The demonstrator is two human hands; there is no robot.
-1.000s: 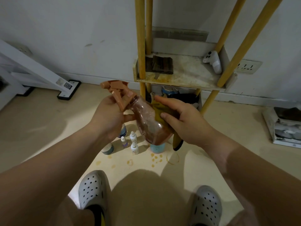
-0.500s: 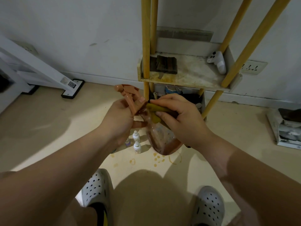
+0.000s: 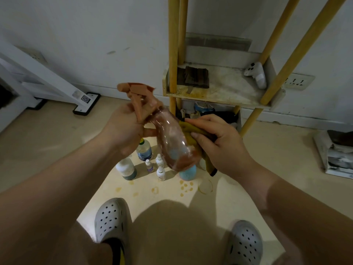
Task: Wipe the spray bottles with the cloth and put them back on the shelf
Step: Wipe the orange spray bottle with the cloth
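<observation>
1. The left hand gripped the tilted pink spray bottle at its neck.
2. The right hand pressed a yellow cloth, held in curled fingers, against the spray bottle's right side.
3. Small bottles stood on the floor beneath the spray bottle; the shelf stood beyond it.

Left hand grips pink spray bottle (tilted); right hand presses yellow cloth against it.

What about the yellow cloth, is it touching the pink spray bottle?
Touching. The head view shows the right hand pressing the yellow cloth against the side of the pink spray bottle, with no gap.
</observation>
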